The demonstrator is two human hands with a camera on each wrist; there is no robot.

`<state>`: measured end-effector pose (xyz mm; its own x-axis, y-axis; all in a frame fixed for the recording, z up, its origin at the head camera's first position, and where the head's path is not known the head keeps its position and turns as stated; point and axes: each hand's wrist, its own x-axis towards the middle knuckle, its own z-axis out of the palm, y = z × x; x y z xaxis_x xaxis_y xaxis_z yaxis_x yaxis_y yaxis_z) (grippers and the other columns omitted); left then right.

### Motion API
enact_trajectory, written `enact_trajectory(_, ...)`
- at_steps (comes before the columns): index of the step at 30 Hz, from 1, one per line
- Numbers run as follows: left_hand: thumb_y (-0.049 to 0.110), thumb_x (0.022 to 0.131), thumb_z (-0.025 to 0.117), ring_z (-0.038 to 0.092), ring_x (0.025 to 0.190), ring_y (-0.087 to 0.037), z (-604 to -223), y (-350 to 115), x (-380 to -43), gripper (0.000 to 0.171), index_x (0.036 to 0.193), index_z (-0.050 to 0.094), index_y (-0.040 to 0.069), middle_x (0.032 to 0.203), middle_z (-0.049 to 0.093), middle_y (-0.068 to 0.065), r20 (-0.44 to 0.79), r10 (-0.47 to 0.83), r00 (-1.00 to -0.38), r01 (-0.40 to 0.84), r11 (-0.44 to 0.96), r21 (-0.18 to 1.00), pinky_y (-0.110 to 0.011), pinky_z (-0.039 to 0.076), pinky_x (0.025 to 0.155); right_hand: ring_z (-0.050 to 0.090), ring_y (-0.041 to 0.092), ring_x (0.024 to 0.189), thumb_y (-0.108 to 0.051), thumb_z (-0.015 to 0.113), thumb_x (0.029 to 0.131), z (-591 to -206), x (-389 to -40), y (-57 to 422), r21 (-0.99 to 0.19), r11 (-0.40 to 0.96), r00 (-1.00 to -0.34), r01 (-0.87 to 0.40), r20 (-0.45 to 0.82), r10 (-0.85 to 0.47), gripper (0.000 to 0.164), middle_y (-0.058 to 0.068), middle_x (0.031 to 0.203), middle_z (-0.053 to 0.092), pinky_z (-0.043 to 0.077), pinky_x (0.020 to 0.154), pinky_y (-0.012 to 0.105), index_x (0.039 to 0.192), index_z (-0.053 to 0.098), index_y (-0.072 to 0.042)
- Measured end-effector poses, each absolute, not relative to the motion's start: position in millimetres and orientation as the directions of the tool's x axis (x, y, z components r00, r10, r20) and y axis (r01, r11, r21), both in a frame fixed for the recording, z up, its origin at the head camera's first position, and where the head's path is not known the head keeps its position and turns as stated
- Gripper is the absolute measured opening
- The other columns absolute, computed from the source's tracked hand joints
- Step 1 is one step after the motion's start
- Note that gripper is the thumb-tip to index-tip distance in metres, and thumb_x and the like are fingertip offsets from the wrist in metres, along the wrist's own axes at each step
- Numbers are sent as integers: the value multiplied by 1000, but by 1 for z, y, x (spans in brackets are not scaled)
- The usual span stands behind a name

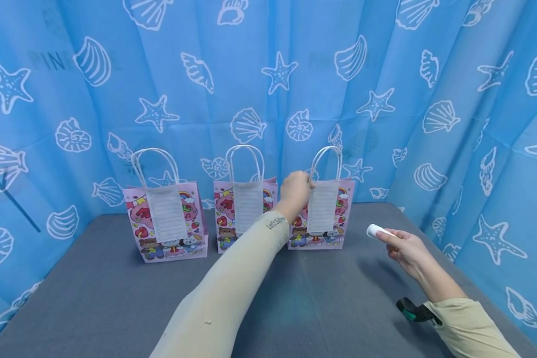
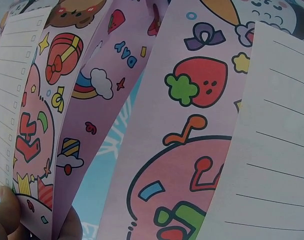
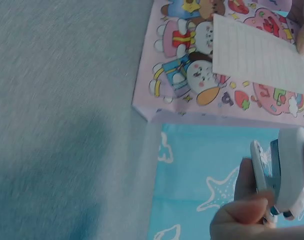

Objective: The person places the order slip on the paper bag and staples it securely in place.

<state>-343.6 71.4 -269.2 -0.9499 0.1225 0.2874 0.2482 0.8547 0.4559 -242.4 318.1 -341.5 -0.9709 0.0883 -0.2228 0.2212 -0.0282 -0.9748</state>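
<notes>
Three pink cartoon gift bags with white rope handles stand in a row, each with a lined white sheet on its front. At the right gift bag [image 1: 346, 219], my left hand [image 1: 295, 191] pinches the top rim near the upper left corner of its lined sheet [image 1: 323, 206]. Thumb and fingers straddle the rim in the left wrist view. My right hand [image 1: 407, 251] grips a white stapler [image 3: 292, 170] to the right of that bag, apart from it. The stapler's jaws are apart in the right wrist view.
The middle gift bag [image 1: 225, 219] is partly behind my left forearm. Farther left stands the left gift bag [image 1: 201, 223]. All rest on a grey cloth-covered table [image 1: 94, 298]. A blue shell-print curtain [image 1: 277, 109] hangs behind and at both sides.
</notes>
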Motion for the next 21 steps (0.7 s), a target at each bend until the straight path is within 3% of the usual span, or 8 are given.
enact_trajectory(3,27,95,63,64,86,-14,-269,72,-344,22,108,73,13,99,70,0,286,120,-951,244,858,452,-24,52,71,48,7,71,-19,72,90,-340,-244,315,-972,-118,-971,205,-217,100,6,-8,85,56,43,59,21,90,66,-18)
enact_trajectory(6,28,95,62,64,85,-14,-270,72,-345,22,107,73,13,98,70,0,284,116,-952,239,860,450,-24,51,70,57,5,77,-18,68,93,-338,-245,314,-960,-224,-981,167,-186,64,14,-11,85,61,49,65,24,81,69,-27)
enact_trajectory(8,28,95,62,64,85,-14,-269,72,-345,22,107,73,13,98,70,0,282,117,-952,239,861,449,-24,51,70,63,6,83,-17,63,96,-337,-246,312,-946,-289,-987,145,-159,25,5,-9,88,64,54,71,29,94,66,-21)
enact_trajectory(9,28,95,62,65,86,-14,-270,73,-345,22,107,73,14,98,70,0,282,117,-952,239,862,448,-24,51,70,65,7,84,-16,61,97,-336,-246,311,-937,-319,-989,140,-150,10,8,-8,90,64,56,74,31,105,62,-17)
enact_trajectory(12,28,95,63,65,87,-14,-270,73,-346,22,108,73,14,99,70,0,281,119,-952,240,862,447,-24,52,71,67,11,87,-11,60,97,-331,-249,307,-908,-394,-988,145,-154,-8,45,-4,98,60,53,87,37,136,38,-8)
enact_trajectory(14,28,94,63,65,88,-14,-270,73,-346,22,108,73,14,99,70,0,282,117,-952,239,862,447,-25,52,72,67,12,86,-9,61,95,-328,-250,305,-895,-419,-985,156,-172,2,57,-2,98,59,49,92,37,141,28,-5)
enact_trajectory(16,28,94,63,64,87,-14,-270,73,-345,22,108,73,14,99,69,0,280,115,-953,236,861,451,-25,52,72,68,12,84,-7,63,94,-326,-251,302,-888,-432,-983,160,-185,15,53,-1,96,61,51,90,37,137,33,-3)
enact_trajectory(21,28,95,63,64,86,-14,-270,73,-345,22,108,73,14,98,69,0,277,110,-955,231,860,455,-24,51,72,68,12,81,-13,67,92,-324,-251,297,-879,-451,-983,154,-182,18,14,0,85,69,56,70,35,101,57,-10)
